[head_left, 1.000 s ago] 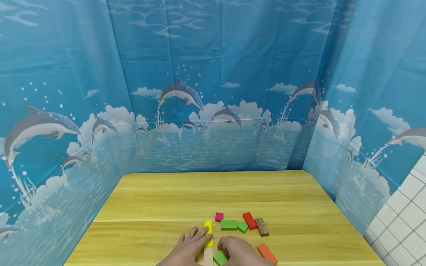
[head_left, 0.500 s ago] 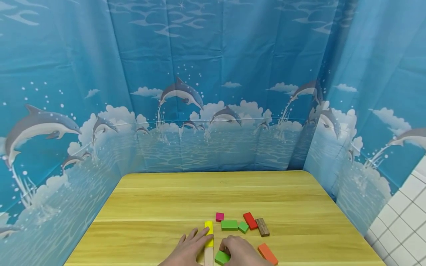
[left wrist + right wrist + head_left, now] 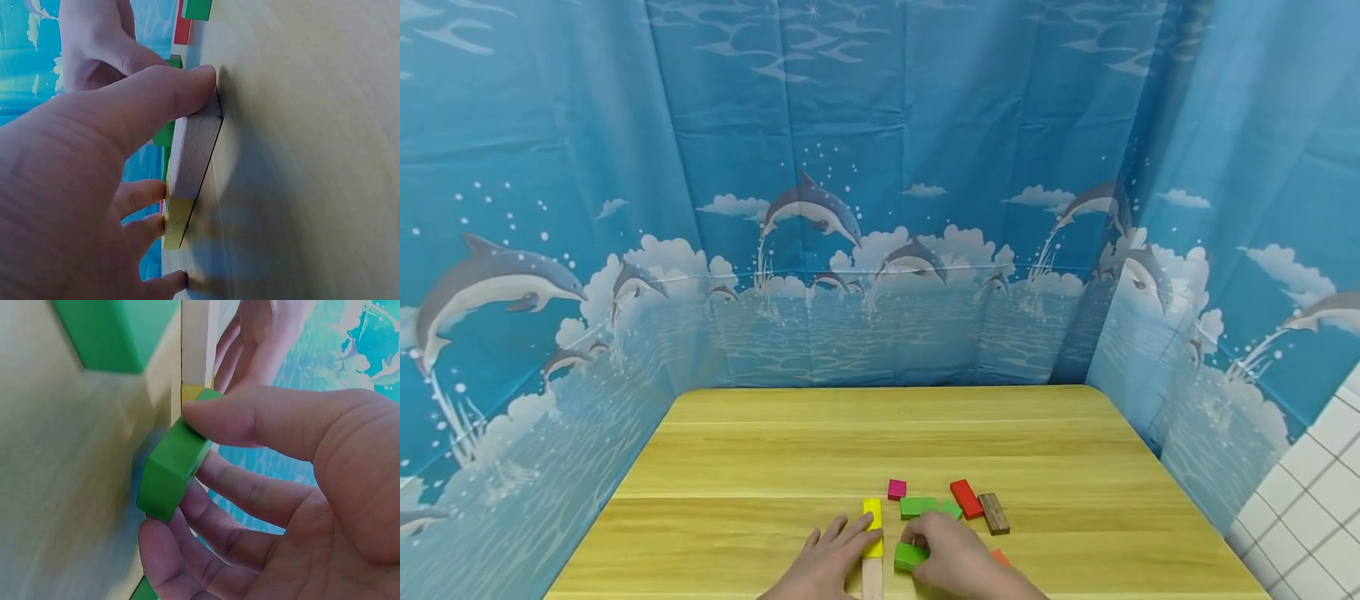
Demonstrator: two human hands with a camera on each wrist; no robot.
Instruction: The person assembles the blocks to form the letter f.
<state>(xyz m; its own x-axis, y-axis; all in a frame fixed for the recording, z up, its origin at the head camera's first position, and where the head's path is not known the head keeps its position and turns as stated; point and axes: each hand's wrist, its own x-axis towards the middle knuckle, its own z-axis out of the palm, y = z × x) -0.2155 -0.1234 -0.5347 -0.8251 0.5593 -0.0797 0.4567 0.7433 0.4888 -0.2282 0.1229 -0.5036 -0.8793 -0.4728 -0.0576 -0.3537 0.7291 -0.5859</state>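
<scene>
A person's two bare hands work near the front edge of a wood-grained yellow counter (image 3: 737, 450), and they stand apart from each other. The left hand (image 3: 827, 558) is spread loosely: two of its fingers rest on a yellow rectangular block (image 3: 874, 547), while the thumb, as the left wrist view shows, touches the near end of a pale bare-wood rectangular block (image 3: 872, 577). These two blocks lie in one line, end to end. The right hand (image 3: 955, 554) pinches a bright green rectangular block (image 3: 172, 465) between thumb and fingers; this block is just to the right of the yellow one, with a narrow gap between, and I cannot tell if it touches the counter. Farther from the person there are a small magenta cube (image 3: 897, 489), a second green rectangular block (image 3: 917, 507) and a smaller green block (image 3: 952, 507), which the right hand partly covers. Beside them lie a red rectangular block (image 3: 966, 498) and a brown wooden block (image 3: 994, 513). An orange block (image 3: 999, 557) is mostly hidden by the right arm. Behind the counter hangs a blue curtain (image 3: 850, 125) printed with dolphins.
</scene>
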